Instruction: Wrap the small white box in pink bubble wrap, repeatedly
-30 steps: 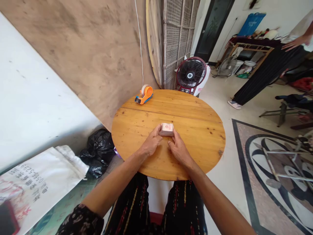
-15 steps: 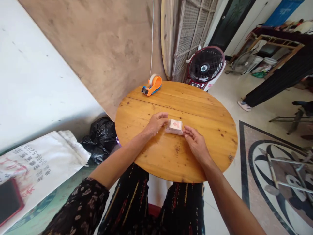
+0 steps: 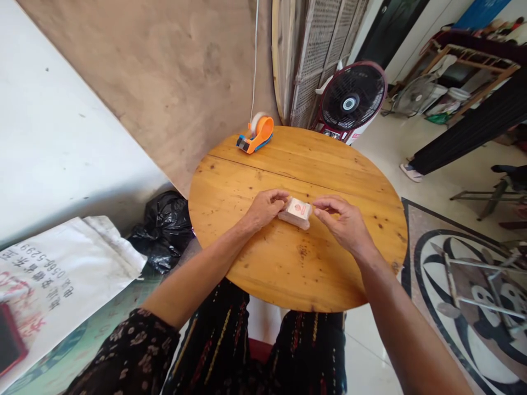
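A small pale box with a red mark on top (image 3: 297, 212) lies near the middle of the round wooden table (image 3: 288, 263). My left hand (image 3: 264, 207) has its fingers curled against the box's left end and holds it. My right hand (image 3: 345, 223) is at the box's right end, thumb and forefinger pinched together at its upper right corner.
An orange tape dispenser (image 3: 256, 136) sits at the table's far edge by the wall. A floor fan (image 3: 349, 101) stands behind the table. A black bag (image 3: 164, 230) and a printed white sack (image 3: 53, 274) lie to the left. Another person's dark skirt (image 3: 473, 129) shows at the far right.
The box has turned slightly and both hands shifted with it. My right hand moved up from the box's near side to its right end, and its fingers closed into a pinch.
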Available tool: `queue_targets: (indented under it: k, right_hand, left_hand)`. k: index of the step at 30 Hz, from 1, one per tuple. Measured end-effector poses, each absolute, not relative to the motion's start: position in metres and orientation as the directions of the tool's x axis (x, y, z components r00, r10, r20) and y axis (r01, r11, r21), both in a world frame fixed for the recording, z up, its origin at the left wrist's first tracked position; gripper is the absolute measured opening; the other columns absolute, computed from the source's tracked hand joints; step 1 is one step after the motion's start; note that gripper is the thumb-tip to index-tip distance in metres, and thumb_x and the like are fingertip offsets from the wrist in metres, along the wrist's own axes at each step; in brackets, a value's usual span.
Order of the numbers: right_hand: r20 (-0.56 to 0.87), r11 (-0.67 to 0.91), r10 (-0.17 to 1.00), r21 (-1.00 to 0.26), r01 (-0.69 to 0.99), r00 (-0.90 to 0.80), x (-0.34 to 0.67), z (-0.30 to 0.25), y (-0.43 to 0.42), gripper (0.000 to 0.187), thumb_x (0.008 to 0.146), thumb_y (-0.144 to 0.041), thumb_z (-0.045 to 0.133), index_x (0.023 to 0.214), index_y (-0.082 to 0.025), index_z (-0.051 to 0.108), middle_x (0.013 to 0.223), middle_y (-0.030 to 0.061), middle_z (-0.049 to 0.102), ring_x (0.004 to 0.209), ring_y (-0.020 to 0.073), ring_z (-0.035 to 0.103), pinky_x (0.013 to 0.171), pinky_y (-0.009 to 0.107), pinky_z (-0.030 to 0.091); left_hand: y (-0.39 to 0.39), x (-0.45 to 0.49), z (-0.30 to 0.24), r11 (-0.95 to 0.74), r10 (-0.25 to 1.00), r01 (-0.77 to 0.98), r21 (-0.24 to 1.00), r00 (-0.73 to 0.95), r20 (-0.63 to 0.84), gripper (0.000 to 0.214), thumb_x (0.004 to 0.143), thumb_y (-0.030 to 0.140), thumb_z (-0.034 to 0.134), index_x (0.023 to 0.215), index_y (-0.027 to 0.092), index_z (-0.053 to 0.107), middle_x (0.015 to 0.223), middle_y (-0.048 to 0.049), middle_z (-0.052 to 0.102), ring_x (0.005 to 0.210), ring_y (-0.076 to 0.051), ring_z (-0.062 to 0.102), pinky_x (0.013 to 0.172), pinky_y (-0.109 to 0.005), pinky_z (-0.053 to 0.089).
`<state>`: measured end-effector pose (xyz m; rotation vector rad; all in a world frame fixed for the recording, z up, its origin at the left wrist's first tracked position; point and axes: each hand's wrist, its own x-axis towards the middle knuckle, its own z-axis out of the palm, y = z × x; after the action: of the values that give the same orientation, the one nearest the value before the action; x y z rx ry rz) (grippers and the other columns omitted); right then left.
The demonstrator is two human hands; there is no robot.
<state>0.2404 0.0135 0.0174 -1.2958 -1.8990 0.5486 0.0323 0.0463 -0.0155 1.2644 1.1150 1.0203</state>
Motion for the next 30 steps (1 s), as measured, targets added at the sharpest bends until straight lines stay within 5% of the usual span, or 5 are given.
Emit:
queue_targets:
  k: [9, 15, 30]
  right_hand:
    - [0.199, 0.343, 0.936, -0.702, 0.624, -0.291, 0.233, 0.005, 0.048, 0.028, 0.073, -0.042, 0.071, 0.093, -0.022, 0.070, 0.091, 0.0042, 0.070, 0.081, 0.0198, 0.064, 0.074, 0.034, 0.049]
    - [0.248, 0.327, 0.945, -0.731, 0.599, -0.214, 0.228, 0.000, 0.051, 0.016, 0.077, -0.035, 0.064, 0.079, -0.020, 0.069, 0.082, 0.0039, 0.070, 0.077, 0.0195, 0.064, 0.073, 0.033, 0.049]
    - [0.310, 0.330, 0.942, -0.773, 0.542, -0.132, 0.223, 0.000, 0.051, 0.018, 0.080, -0.034, 0.058, 0.073, -0.020, 0.068, 0.086, 0.0051, 0.072, 0.081, 0.0202, 0.066, 0.077, 0.035, 0.048]
  left_hand:
    - [0.050, 0.033, -0.019, 0.098, 0.983, 0.017, 0.995, 0.155, -0.099, 0.021, 0.072, 0.012, 0.052, 0.089, 0.013, 0.064, 0.063, 0.0018, 0.059, 0.051, -0.008, 0.049, 0.049, -0.020, 0.039]
    - [0.050, 0.034, -0.018, 0.085, 0.983, 0.047, 0.995, 0.161, -0.091, 0.017, 0.069, 0.014, 0.053, 0.082, 0.014, 0.064, 0.060, 0.0026, 0.057, 0.052, -0.009, 0.049, 0.048, -0.020, 0.039]
    - [0.047, 0.032, -0.014, 0.022, 0.989, 0.087, 0.996, 0.142, -0.034, 0.016, 0.073, 0.021, 0.058, 0.085, 0.013, 0.066, 0.068, -0.0007, 0.062, 0.061, -0.011, 0.056, 0.058, -0.023, 0.045]
